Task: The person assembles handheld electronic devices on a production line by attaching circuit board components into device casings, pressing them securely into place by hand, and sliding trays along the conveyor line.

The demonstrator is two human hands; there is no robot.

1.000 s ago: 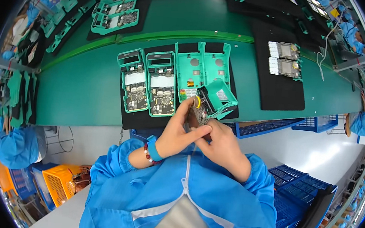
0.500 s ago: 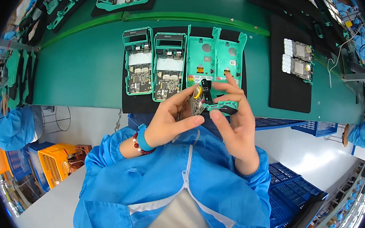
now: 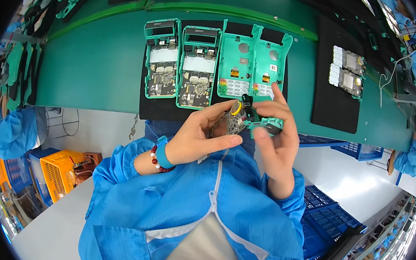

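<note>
While the left hand, with a bright-blue strap at its wrist, pinches a thin grey circuit board with a round yellow-rimmed part between thumb and fingers, the right hand wraps its thumb and curled fingers about a small green plastic frame, one finger raised clear. Both pieces sit close together before the chest, a small black block between them; whether they are joined, I cannot tell. Judging by this, the step in hand is lining frame and board up, and the next move calls for a steady left pinch and a gentle right-hand turn that spares the board. Just beyond, a flat black mat bears two slim green-framed devices with exposed dark circuitry and, to their right, two open green plastic shells. Well apart on the right, a second black mat carries two silver-and-white modules. Farther off, a raised green strip crosses the tabletop.
</note>
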